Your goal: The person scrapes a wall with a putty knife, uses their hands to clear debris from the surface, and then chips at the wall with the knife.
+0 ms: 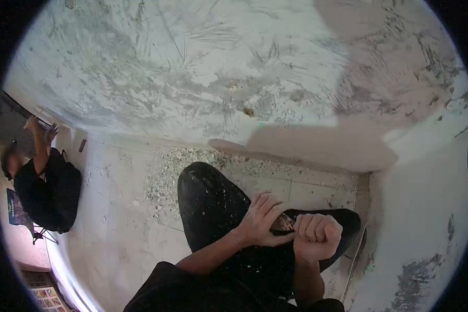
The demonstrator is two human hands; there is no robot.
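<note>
My left hand (262, 219) curls round a small brown, speckled object (282, 223), part of which shows between its thumb and fingers. I cannot make out what kind of thing it is. Right beside it, my right hand (317, 236) is closed in a fist against the object's right end. Whatever the fist holds, if anything, is hidden by its fingers. Both hands are above my lap, over dark trousers (213, 195) dotted with pale flakes.
A scuffed, patchy wall (192, 67) rises ahead, with another wall (416, 218) to the right. Pale chips (166, 177) litter the tiled floor (109, 208). Far left, another person (49, 192) in dark clothes sits with arms raised; a small reddish-brown block (82, 145) lies nearby.
</note>
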